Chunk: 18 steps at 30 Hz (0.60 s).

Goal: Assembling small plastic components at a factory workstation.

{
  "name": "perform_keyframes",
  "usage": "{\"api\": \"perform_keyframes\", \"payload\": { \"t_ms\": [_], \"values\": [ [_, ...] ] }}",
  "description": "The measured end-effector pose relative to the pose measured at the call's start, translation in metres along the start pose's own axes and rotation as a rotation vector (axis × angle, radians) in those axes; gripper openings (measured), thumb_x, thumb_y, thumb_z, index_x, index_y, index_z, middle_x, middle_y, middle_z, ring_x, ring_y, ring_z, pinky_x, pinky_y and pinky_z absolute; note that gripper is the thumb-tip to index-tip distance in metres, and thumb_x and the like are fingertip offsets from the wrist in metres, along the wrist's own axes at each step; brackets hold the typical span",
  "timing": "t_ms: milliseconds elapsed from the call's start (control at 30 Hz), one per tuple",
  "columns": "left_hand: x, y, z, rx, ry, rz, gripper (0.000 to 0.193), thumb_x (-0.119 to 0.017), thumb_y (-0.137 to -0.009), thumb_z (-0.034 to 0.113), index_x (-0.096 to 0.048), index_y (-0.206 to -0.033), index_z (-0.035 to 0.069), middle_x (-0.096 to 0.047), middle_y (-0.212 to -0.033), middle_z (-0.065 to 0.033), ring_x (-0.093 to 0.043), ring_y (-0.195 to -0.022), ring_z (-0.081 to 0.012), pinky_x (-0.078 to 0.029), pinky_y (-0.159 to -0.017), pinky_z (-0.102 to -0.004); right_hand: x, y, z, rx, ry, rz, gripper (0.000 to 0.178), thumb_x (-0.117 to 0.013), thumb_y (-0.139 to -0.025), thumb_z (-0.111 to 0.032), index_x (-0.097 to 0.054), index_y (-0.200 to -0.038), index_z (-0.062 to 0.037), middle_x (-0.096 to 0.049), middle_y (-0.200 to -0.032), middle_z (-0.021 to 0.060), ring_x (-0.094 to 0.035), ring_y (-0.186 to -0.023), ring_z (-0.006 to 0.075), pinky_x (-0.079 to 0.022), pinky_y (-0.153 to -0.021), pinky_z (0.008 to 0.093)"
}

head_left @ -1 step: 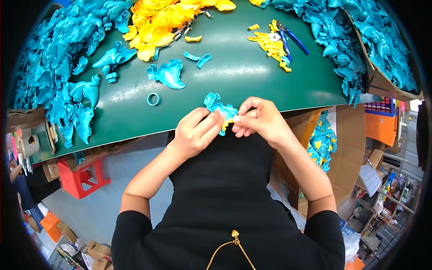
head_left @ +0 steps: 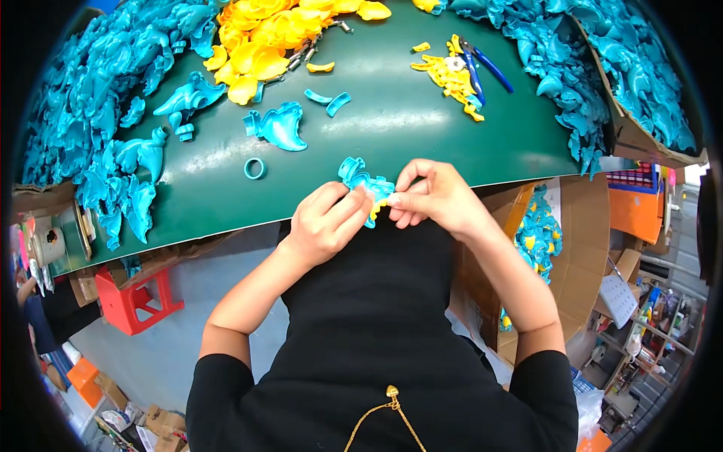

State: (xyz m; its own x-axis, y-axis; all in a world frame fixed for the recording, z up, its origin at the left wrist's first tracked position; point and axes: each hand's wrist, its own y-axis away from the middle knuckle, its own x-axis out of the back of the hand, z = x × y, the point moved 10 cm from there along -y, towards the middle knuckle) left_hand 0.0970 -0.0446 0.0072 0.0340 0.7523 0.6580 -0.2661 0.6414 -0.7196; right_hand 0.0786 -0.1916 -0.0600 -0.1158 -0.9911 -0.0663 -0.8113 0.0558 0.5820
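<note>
At the near edge of the green table, a turquoise moulded plastic part [head_left: 376, 185] with a ringed collar at one end is held up between both hands. My left hand [head_left: 328, 220] pinches its left side between thumb and fingers. A small yellow plastic piece [head_left: 379, 203] shows on its lower edge. My right hand [head_left: 429, 197] is closed, with thumb and forefinger pressed at the part's right end. The fingertips hide some of the part. A turquoise ring [head_left: 255, 168] and a curved turquoise shell [head_left: 279, 126] lie on the table beyond my left hand.
Turquoise parts are heaped at left [head_left: 98, 90] and right, beside a yellow heap [head_left: 263, 38] and small metal cylinders. Blue-handled cutters [head_left: 474, 74] lie by small yellow pieces [head_left: 448, 74]. A cardboard box [head_left: 580, 248] holds turquoise-and-yellow parts. A red stool [head_left: 135, 305] stands below left.
</note>
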Motion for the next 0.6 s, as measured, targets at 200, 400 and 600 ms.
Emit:
{"api": "perform_keyframes", "payload": {
  "t_ms": [200,400,600],
  "values": [
    [0.001,-0.001,-0.006,0.038,0.033,-0.030,0.026,-0.073,-0.065,0.003,-0.070,-0.091,0.000,-0.067,-0.094,-0.0078,-0.062,-0.079,-0.0225,-0.055,-0.065,-0.0330,-0.025,-0.016,-0.034,-0.006,0.595,-0.412,0.023,-0.070,-0.092,-0.011,-0.053,-0.104,-0.0024,-0.071,-0.075,0.0087,-0.069,-0.061,0.0127,-0.050,-0.051,0.0231],
    [-0.002,-0.009,0.000,0.111,0.007,-0.010,0.036,-0.072,-0.059,-0.003,-0.070,-0.095,0.001,-0.068,-0.096,-0.0092,-0.062,-0.080,-0.0263,-0.054,-0.069,-0.0348,0.069,-0.055,-0.166,0.583,0.991,0.547,0.030,-0.072,-0.089,-0.030,-0.071,-0.090,-0.0001,-0.073,-0.084,0.0097,-0.069,-0.065,0.0216,-0.054,-0.061,0.0350],
    [-0.008,-0.015,-0.003,0.174,-0.006,-0.018,0.038,-0.073,-0.059,0.000,-0.069,-0.097,0.002,-0.066,-0.098,-0.0063,-0.062,-0.084,-0.0238,-0.054,-0.071,-0.0330,0.121,-0.098,-0.216,0.947,1.172,0.971,0.025,-0.072,-0.088,-0.028,-0.073,-0.103,-0.0071,-0.071,-0.101,0.0116,-0.064,-0.099,0.0329,-0.052,-0.086,0.0423]
  ]
}}
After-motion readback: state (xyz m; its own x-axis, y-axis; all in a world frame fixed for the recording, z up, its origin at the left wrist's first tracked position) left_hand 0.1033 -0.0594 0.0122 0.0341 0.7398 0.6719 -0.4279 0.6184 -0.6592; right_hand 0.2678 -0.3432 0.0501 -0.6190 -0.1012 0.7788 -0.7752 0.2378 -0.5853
